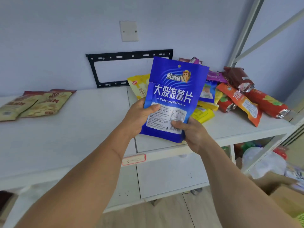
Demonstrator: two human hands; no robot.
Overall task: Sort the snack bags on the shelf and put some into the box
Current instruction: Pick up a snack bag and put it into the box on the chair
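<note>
A white flat-topped shelf (69, 129) runs left to right against the far wall. At its far left lie overlapping beige flat snack bags (36, 104). At the far right sits a jumbled heap: yellow packets (203, 115), an orange bag (241, 102), red bags (266, 104), a dark maroon foil-ended bag (238, 78) and purple packets (215, 76).

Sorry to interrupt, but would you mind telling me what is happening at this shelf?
A person is holding a blue snack bag upright in front of them, the left hand gripping its left edge and the right hand its lower right corner. A mixed pile of bags lies on the shelf behind; a few tan bags sit apart at the left.
</note>
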